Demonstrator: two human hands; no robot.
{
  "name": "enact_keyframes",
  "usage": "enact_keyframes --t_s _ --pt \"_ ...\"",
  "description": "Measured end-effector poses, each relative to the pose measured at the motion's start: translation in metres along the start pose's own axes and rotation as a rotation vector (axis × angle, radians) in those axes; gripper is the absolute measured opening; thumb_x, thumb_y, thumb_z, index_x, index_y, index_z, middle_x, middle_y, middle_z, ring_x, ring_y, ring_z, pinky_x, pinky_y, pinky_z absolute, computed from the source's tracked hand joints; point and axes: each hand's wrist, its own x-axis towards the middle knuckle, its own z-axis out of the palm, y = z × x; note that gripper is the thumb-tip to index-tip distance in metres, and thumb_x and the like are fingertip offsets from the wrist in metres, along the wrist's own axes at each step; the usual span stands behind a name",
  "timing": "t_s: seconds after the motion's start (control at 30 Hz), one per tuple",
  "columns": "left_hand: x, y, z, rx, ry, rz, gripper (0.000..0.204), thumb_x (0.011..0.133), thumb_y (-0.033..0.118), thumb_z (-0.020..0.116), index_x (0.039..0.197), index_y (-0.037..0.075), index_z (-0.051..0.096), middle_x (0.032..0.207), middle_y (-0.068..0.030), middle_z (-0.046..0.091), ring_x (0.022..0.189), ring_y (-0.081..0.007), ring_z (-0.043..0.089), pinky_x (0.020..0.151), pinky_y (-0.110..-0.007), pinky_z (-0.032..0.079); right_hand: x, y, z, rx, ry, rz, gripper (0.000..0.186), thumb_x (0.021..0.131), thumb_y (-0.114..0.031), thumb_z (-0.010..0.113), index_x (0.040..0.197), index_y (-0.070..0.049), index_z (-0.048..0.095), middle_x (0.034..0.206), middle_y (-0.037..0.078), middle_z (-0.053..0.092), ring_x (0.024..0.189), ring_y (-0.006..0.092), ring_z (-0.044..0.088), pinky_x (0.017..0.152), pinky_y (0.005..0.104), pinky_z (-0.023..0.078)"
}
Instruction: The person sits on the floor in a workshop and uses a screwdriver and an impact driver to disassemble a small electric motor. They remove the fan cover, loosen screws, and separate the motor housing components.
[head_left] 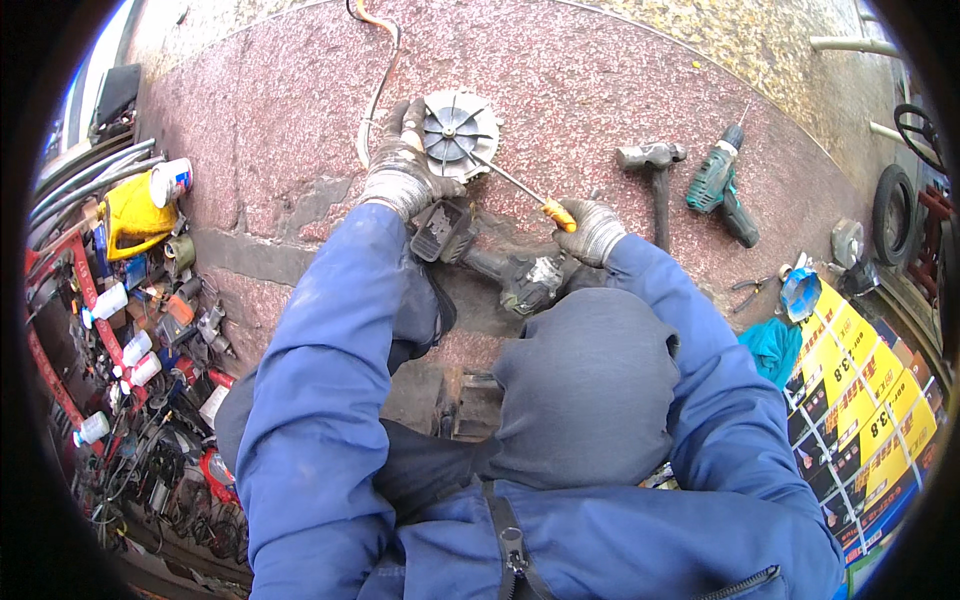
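Note:
My left hand (408, 165), in a dirty grey glove, grips the left rim of a round pale housing (481, 120) with a dark finned disc (442, 118) at its middle. My gloved right hand (590, 232) is closed on the yellow handle of a long screwdriver (520, 184), whose shaft reaches down-left to the disc's lower right part. A dark cordless power tool (525, 283) with a battery pack lies just below my hands. An orange and white cable (390, 40) runs from above down to the housing's left side.
A hammer (660, 158) and teal drill (712, 178) lie right on the speckled surface (270, 90). Pliers (750, 292), a teal cloth (768, 350), yellow boxes (850, 400) and a tyre (891, 212) are farther right. Tools, bottles and a yellow jug (140, 215) crowd the left.

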Motion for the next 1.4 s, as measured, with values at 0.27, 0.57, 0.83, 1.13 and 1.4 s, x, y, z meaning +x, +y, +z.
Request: enact_keyframes --t_s 0.27,0.57,0.83,1.13,1.4 --pt "0.017 -0.002 0.018 -0.796 0.141 -0.187 0.100 0.072 0.071 0.065 0.145 0.014 0.027 0.141 -0.0032 0.045 0.130 -0.0280 0.037 0.112 -0.041 0.032 -0.016 -0.011 0.003 -0.157 0.163 0.061 0.033 0.079 -0.027 0.068 0.107 -0.012 0.062 0.093 0.019 0.067 0.089 0.0375 0.065 0.078 0.0444 0.052" --pt "0.006 0.006 0.009 0.232 0.018 -0.055 0.133 0.051 0.069 0.079 0.151 0.008 0.014 0.149 -0.0088 0.032 0.136 -0.0280 0.027 0.118 -0.034 0.020 -0.009 -0.034 0.008 -0.196 0.193 0.109 0.030 0.082 -0.029 0.065 0.105 -0.011 0.061 0.094 0.020 0.067 0.089 0.0377 0.065 0.078 0.0473 0.050" --pt "-0.004 0.008 -0.001 0.544 0.043 0.074 0.143 0.040 0.059 0.089 0.151 0.009 0.014 0.148 -0.0165 0.031 0.138 -0.0313 0.025 0.116 -0.032 0.023 0.010 -0.016 -0.004 0.005 0.006 -0.005 0.043 0.079 -0.025 0.064 0.118 -0.009 0.060 0.102 0.019 0.067 0.094 0.0336 0.066 0.085 0.0385 0.052" --pt "0.016 -0.008 0.009 -0.240 -0.022 -0.075 0.129 0.054 0.071 0.076 0.151 0.010 0.017 0.148 -0.0049 0.035 0.136 -0.0227 0.030 0.119 -0.036 0.017 -0.009 -0.020 0.009 -0.174 0.158 0.087 0.031 0.080 -0.026 0.065 0.107 -0.011 0.061 0.095 0.020 0.067 0.090 0.0384 0.064 0.079 0.0459 0.051" --pt "0.023 -0.025 0.016 -0.518 0.032 0.023 0.131 0.053 0.074 0.075 0.150 0.009 0.016 0.147 -0.0048 0.034 0.133 -0.0233 0.032 0.119 -0.035 0.018 -0.010 -0.020 -0.011 -0.329 0.178 0.068 0.024 0.082 -0.026 0.065 0.101 -0.012 0.063 0.088 0.018 0.067 0.085 0.0375 0.065 0.074 0.0466 0.052"
